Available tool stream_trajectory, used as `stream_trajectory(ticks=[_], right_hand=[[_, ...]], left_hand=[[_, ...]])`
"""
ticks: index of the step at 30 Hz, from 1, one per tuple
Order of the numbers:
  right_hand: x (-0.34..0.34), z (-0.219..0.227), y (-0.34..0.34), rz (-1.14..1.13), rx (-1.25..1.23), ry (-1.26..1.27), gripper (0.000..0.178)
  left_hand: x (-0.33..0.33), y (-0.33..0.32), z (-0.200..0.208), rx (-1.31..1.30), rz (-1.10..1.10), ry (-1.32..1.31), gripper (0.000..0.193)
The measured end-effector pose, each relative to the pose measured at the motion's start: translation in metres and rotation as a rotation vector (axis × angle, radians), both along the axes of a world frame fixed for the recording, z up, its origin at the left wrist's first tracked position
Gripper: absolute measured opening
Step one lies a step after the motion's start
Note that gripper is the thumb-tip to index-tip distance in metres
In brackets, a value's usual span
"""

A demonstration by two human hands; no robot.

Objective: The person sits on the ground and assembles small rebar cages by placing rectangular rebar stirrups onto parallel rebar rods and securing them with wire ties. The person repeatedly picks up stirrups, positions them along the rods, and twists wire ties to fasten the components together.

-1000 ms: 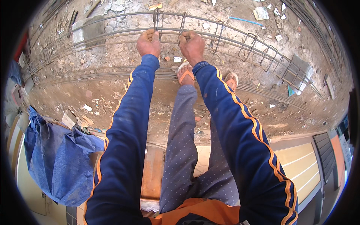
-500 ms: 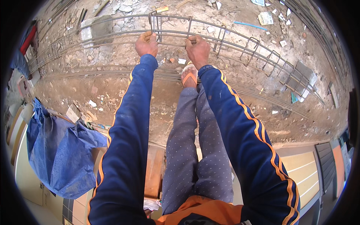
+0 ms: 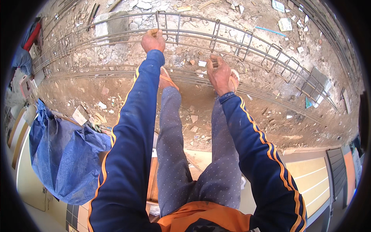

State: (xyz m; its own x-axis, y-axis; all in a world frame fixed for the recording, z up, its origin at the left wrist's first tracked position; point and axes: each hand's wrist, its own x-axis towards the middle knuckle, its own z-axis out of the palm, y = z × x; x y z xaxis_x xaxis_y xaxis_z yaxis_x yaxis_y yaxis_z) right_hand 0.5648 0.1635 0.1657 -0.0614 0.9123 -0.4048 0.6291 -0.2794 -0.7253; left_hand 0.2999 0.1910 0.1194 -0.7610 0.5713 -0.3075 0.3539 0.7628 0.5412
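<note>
My left hand (image 3: 153,40) is closed at a square wire stirrup (image 3: 157,20) on a long rebar cage (image 3: 197,36), by the cage's middle rod. The fingertips hide the exact point of contact. Nearer to me, apart from the cage, is my right hand (image 3: 220,75). Its fingers are loosely bent and nothing shows in them. Another stirrup (image 3: 215,34) stands across the rods beyond it. The cage curves across the view, with more stirrups toward its right end. My sandalled feet are apart, partly covered by the right hand on that side.
Loose rebar rods (image 3: 286,106) lie along the ground near my feet. A concrete block (image 3: 112,28) is under the cage at left, another (image 3: 320,79) at right. A blue tarpaulin (image 3: 65,154) hangs at lower left. Part of a person (image 3: 22,62) shows at far left.
My right hand has come off the cage and moved back toward me and to the right. My left hand stays at the stirrup. My feet are now wider apart, and the view has shifted.
</note>
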Motion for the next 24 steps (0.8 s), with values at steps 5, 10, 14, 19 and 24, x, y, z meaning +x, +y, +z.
stream_trajectory(ticks=[5,10,14,19,24], right_hand=[[-0.088,-0.017,0.029,-0.003,0.060,-0.024,0.026],[-0.139,-0.028,0.048,-0.055,0.013,-0.110,0.030],[-0.145,-0.030,0.045,-0.042,0.098,-0.166,0.025],[-0.148,-0.034,0.042,-0.025,0.093,-0.176,0.021],[-0.151,-0.034,0.043,0.002,0.091,-0.217,0.021]], left_hand=[[-0.038,-0.010,0.006,-0.013,-0.076,-0.039,0.027],[-0.063,-0.007,0.007,0.025,-0.024,-0.122,0.030],[-0.069,-0.009,0.013,0.038,-0.021,-0.112,0.023],[-0.076,-0.013,0.012,0.090,-0.100,-0.120,0.018],[-0.077,-0.013,0.006,0.121,-0.089,-0.167,0.019]])
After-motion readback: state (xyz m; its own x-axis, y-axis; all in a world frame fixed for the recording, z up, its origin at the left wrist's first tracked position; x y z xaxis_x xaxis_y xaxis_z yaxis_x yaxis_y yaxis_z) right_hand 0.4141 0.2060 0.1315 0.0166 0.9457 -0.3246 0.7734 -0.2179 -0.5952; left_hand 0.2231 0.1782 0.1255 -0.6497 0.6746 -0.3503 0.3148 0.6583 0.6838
